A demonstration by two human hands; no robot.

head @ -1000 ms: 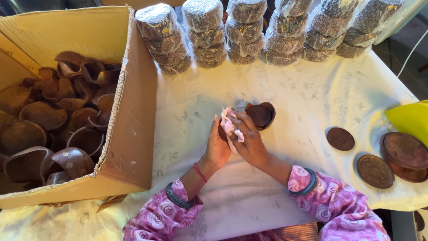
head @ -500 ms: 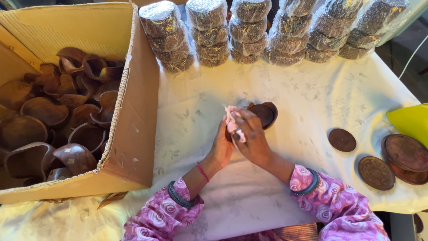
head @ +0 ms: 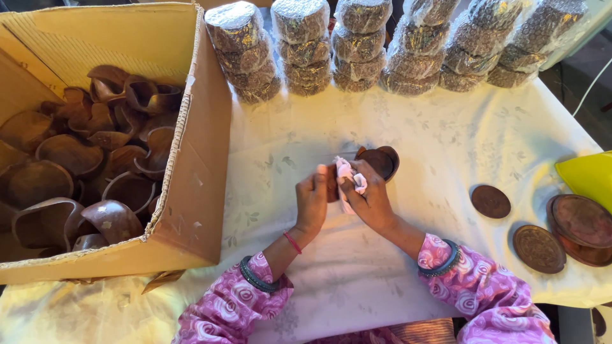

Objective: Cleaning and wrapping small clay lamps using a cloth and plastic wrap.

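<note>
Head view: left hand [head: 312, 197] grips wooden piece [head: 380, 160]; right hand [head: 368, 197] grips cloth [head: 349, 175] beside box [head: 207, 159].

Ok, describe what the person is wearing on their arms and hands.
Both arms wear pink-and-purple swirl-patterned sleeves pushed up the forearms. The left hand has a thin red wrist band and a dark bangle by the cuff; the right hand is bare, with dark teal bangles.

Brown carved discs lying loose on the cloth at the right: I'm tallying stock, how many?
3: small disc, disc nearer the table edge, larger rimmed disc beside the yellow thing, possibly stacked on another.
</note>
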